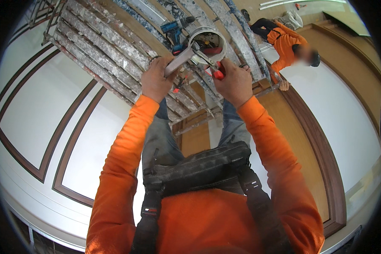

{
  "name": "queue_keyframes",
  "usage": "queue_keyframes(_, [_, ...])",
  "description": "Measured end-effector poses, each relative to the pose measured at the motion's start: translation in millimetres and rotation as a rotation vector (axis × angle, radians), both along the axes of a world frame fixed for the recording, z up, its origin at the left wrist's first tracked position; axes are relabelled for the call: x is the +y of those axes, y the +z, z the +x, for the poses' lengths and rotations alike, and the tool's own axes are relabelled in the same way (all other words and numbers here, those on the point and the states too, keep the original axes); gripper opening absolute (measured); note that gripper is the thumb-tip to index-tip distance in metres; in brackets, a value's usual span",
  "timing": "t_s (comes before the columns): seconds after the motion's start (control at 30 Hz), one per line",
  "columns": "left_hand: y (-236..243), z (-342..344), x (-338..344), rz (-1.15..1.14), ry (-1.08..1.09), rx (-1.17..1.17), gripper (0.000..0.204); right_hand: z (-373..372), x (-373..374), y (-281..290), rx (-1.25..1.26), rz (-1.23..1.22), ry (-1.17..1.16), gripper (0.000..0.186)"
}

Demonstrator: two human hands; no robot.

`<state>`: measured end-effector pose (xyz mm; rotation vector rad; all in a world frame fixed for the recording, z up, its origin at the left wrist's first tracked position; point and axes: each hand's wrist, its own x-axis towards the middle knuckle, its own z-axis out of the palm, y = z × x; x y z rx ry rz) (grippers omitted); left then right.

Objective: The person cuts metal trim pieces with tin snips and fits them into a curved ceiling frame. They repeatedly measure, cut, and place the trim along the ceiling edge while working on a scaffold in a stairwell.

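Grey strip (178, 63), upper centre: we judge it light, stiff, best held where the left grip (156, 80) clasps its lower end; right grip (236, 82) holds a red-handled tool (218, 73).

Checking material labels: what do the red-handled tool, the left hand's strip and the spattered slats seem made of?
Red-handled tool: probably metal head, given its silvery sheen; bright red handles, likely plastic. Strip: flat, dull pale grey; metal or plastic, unclear. Slats: rough, white-spattered; coating hides whether wood or metal.
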<state>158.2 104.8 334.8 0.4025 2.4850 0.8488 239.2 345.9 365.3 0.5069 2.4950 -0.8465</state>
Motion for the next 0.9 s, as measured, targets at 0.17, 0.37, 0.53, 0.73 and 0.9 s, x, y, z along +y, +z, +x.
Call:
queue_keyframes(0.17, [-16, 17, -12, 0.049, -0.068, 0.135, 0.038, 18, -1, -24, 0.018, -0.051, 0.002, 0.033])
queue_keyframes(0.37, [5, 41, -13, -0.046, 0.06, -0.075, 0.037, 27, -15, -18, -0.015, -0.097, -0.021, 0.039])
queue_keyframes(0.53, [3, 54, -17, -0.003, 0.081, -0.07, 0.035, 33, -17, -17, -0.043, -0.07, 0.021, 0.041])
queue_keyframes(0.73, [4, 54, -16, 0.02, 0.084, -0.094, 0.035, 38, -18, -14, -0.057, -0.075, 0.01, 0.031])
queue_keyframes(0.9, [5, 54, -17, 0.002, 0.05, -0.125, 0.037, 50, -12, -31, -0.008, -0.104, 0.039, 0.035])
